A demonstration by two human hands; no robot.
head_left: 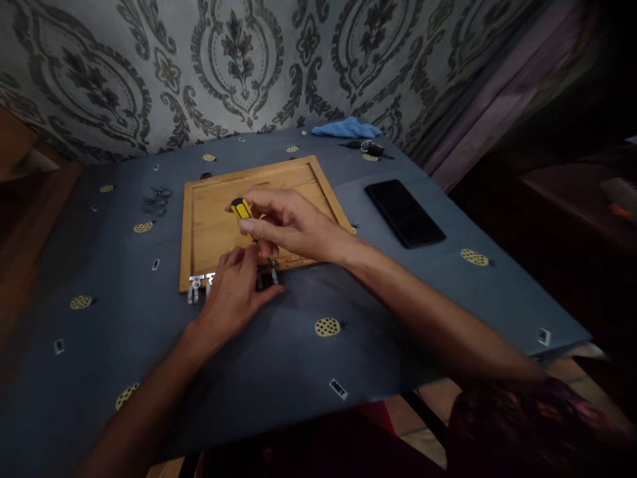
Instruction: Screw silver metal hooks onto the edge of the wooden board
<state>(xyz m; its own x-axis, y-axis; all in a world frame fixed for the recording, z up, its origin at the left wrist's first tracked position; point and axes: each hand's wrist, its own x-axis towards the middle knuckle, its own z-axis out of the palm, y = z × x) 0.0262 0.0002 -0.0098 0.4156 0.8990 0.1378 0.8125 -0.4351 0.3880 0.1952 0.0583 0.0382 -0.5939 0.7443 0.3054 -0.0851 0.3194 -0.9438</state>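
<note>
My right hand (293,222) grips a yellow and black screwdriver (242,208), tilted with its handle up and its shaft toward the near edge of a framed wooden board (233,216). The screwdriver's tip is hidden by my fingers. My left hand (233,285) is closed at that same edge, its fingertips just below the screwdriver. Between its thumb and fingers a metal clip (273,271) shows in part. Further left along the edge sits another metal clip (194,288), and one more is partly covered by my left hand.
On the blue pineapple-print tablecloth (298,372), a black phone (405,212) lies right of the board. Keys (371,147) and a blue cloth (346,128) are at the back right. Several small metal pieces (156,199) lie left of the board. A patterned curtain (239,60) hangs behind.
</note>
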